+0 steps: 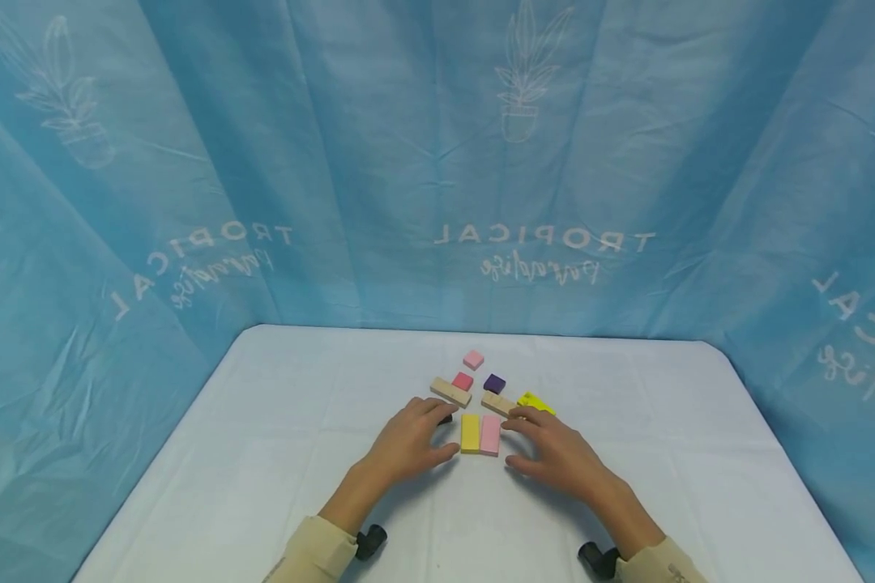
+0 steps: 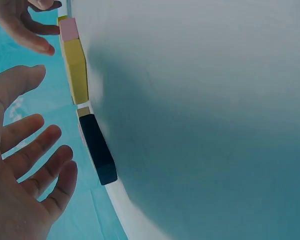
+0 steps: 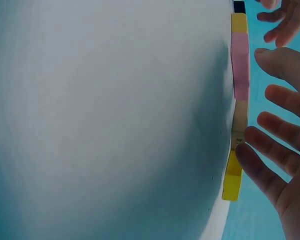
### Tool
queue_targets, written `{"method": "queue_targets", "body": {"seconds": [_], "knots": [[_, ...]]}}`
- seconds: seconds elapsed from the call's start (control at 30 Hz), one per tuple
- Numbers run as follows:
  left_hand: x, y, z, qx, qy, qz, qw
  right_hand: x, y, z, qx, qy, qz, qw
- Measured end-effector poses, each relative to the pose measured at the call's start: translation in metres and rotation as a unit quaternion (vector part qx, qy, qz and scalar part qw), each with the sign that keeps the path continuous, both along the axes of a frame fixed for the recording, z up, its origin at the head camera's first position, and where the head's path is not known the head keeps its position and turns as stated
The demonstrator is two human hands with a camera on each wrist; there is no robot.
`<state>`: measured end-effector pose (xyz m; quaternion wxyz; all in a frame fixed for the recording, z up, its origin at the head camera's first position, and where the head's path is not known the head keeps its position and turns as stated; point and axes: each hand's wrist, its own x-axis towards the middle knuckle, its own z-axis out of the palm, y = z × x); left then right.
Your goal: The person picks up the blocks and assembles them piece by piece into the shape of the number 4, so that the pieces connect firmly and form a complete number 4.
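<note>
In the head view we see bright, even light and soft shadows below the left hand (image 1: 407, 444) and right hand (image 1: 560, 455) on the tabletop (image 1: 248, 470); our wrist views are dimmer and bluish, broadly shadowed, the tabletop's edge bowing.

Blocks (image 1: 470, 434) on table (image 1: 277, 437), curtain (image 1: 379, 162) behind.

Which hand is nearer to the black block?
Left. The left hand is beside the black block, partly hiding it in the head view; the right hand is beyond the long pink block.
</note>
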<state>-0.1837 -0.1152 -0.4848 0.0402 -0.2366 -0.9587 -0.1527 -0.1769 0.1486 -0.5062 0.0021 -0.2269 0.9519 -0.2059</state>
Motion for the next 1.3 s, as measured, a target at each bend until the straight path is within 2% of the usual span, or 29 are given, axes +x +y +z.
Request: {"method": "queue_targets", "body": {"seconds": [0.2,0.53,0.83,1.13,1.3], "knots": [[-0.002,0.006,-0.001,-0.008,-0.021,-0.012,0.9997,0.0,-0.002,-0.002,0.016,-0.01,0.003,0.9998],[-0.005,0.008,-0.005,-0.022,-0.021,-0.031,0.9991,-0.005,-0.009,-0.001,0.019,0.008,0.023,0.9995],[-0.007,0.012,-0.003,-0.003,-0.028,-0.042,0.9987,-0.012,-0.013,0.002,0.032,0.01,0.029,0.999],[-0.006,0.015,-0.005,-0.013,-0.043,-0.043,0.9981,-0.011,-0.02,0.003,0.043,0.013,0.03,0.9985],[-0.005,0.014,-0.006,-0.019,-0.04,-0.055,0.9975,-0.011,-0.022,0.001,0.053,0.022,0.028,0.9979]]}}
